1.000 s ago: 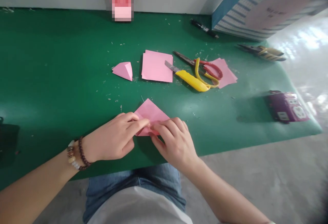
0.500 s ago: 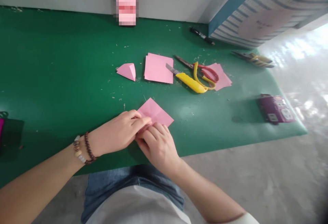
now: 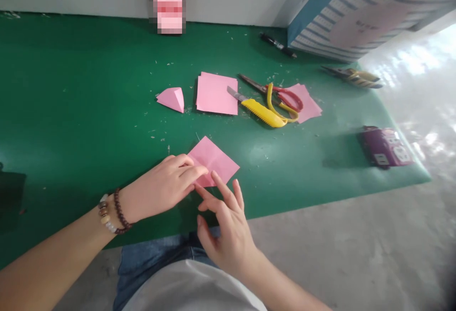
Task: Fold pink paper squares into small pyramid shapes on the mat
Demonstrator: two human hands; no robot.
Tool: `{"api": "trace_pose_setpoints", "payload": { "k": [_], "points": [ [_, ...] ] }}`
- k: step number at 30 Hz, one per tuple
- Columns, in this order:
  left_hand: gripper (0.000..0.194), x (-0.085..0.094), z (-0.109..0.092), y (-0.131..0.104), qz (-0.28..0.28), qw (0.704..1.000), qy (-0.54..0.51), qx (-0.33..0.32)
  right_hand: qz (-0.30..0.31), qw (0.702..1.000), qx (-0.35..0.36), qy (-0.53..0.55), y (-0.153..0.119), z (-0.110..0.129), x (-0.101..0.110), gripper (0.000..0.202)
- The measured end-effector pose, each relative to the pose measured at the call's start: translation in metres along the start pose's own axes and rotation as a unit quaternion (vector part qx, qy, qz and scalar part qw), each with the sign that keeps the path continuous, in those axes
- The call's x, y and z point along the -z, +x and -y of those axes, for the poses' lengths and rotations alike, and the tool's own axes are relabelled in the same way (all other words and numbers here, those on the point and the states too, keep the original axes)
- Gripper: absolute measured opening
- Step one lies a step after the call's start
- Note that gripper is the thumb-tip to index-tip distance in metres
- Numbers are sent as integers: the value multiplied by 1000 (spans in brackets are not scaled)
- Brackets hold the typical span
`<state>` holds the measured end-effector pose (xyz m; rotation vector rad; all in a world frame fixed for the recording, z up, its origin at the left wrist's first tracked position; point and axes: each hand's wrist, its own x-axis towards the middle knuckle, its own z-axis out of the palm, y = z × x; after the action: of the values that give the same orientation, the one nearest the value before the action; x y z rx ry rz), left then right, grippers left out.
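A pink square of paper with crease lines lies on the green table, one corner pointing away from me. My left hand rests on its left side, fingers bent and pressed together on the near-left edge, where they cover that corner. Below the paper's near edge, my right hand has its fingers spread, with the fingertips touching or just over that edge. Nothing shows in its grasp. Beyond them sit a folded pink paper piece and a stack of pink paper squares.
A yellow utility knife overlaps the stack; scissors lie over more pink paper. Farther off are a black pen, pliers, a purple box and a striped box. Scraps dot the green table.
My right hand has drawn back toward me from the paper's near edge, and its fingers have spread. My left hand stays on the paper. The view has shifted slightly.
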<state>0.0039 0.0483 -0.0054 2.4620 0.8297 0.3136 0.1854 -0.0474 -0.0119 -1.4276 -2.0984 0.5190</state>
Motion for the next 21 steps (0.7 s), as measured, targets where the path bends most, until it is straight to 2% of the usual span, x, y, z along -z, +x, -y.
{"api": "trace_pose_setpoints", "payload": {
  "k": [8,17,21],
  "points": [
    [29,0,1,0,3,1000,16,0,7,999,-49,-19,-4,-2,8,34],
    [31,-1,2,-1,-2,999,32,-11,-18,995,-85,-42,-11,-15,20,22],
    [35,-2,3,-2,0,998,49,-43,-38,995,-88,-42,-15,-19,24,19]
  ]
}}
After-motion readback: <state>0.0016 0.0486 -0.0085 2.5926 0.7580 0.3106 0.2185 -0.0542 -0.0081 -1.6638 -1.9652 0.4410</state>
